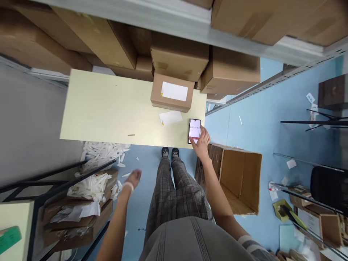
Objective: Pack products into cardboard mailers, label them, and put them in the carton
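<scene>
At the right end of the pale table [108, 108] is a smartphone [194, 127] with a running stopwatch on its lit screen. My right hand [202, 145] grips the phone's lower part, the thumb over the screen and the fingers along its right side. Off the table's front edge, my left hand [133, 177] hangs over the floor, slightly blurred, fingers curled in with nothing visible in them. A closed cardboard box [156, 92] with a white label sits behind the phone. Between them lies a white paper slip [171, 117] with a small yellow mark.
Shelves of cartons [179, 61] rise behind the table, under a grey metal beam [163, 27]. An open carton [240, 181] stands on the floor at right. Paper scraps [100, 154] pile at left beside a black frame [38, 203]. A small strip [131, 135] lies near the table's front edge.
</scene>
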`<state>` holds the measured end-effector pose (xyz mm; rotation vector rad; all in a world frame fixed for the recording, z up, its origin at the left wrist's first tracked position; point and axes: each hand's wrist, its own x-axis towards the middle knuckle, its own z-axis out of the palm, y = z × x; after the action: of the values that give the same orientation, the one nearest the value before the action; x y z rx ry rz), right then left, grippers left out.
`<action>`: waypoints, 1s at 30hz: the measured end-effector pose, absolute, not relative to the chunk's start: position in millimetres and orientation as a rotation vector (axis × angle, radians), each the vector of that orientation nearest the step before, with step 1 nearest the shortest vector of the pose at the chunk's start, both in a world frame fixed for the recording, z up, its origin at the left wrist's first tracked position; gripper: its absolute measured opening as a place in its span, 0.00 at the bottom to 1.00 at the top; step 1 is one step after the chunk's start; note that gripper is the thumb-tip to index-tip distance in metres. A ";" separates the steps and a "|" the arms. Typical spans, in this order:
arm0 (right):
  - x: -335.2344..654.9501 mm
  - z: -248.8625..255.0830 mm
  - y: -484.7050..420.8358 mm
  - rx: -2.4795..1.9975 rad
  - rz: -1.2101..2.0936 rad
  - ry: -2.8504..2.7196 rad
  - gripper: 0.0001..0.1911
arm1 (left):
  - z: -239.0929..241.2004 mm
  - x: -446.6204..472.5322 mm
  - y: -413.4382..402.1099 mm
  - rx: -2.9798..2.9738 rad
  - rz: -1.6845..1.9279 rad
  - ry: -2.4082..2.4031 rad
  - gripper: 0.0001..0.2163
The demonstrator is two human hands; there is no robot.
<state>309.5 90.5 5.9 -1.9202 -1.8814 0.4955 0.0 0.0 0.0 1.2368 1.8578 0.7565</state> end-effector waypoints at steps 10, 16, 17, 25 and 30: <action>276.7 136.1 92.2 -1.562 0.461 -1.876 0.32 | 177.8 25.2 101.9 1.858 0.772 2.134 0.24; 285.0 149.8 78.5 -1.502 0.452 -1.831 0.31 | 177.0 53.1 71.4 1.822 0.724 2.173 0.27; 287.5 145.3 77.7 -1.510 0.456 -1.821 0.31 | 172.1 53.2 69.0 1.816 0.707 2.178 0.27; 276.6 125.8 98.8 -1.562 0.507 -1.748 0.33 | 168.3 28.3 99.7 1.826 0.646 2.133 0.27; 255.4 131.9 132.7 -1.603 0.478 -1.736 0.33 | 159.8 12.3 144.5 1.851 0.662 2.029 0.28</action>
<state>255.4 132.7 131.9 -1.6028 -1.7356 0.4780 12.3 144.5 159.8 1.8514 2.0288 0.6622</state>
